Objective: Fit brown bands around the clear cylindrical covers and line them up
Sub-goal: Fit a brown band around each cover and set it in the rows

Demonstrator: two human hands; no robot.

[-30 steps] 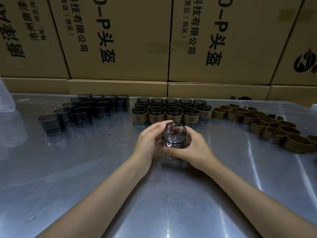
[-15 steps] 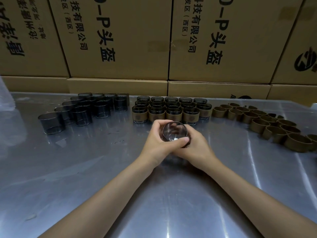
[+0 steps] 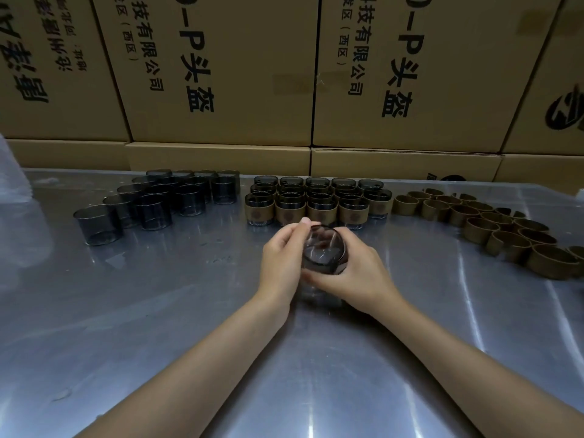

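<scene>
Both my hands hold one clear smoky cylindrical cover just above the steel table, in front of the banded rows. My left hand curls round its left side, with a fingertip over the far rim. My right hand wraps its right side and near edge. A brown band on this cover is mostly hidden under my fingers. Several banded covers stand in neat rows behind. Bare covers cluster at the back left. Loose brown bands lie at the right.
Stacked cardboard boxes with printed characters wall off the back of the table. A pale plastic bag sits at the far left edge. The near half of the table shows only my forearms.
My hands have shifted their grip and the cover has turned in them. My left thumb left the near rim, and my left fingers now reach over the far rim.
</scene>
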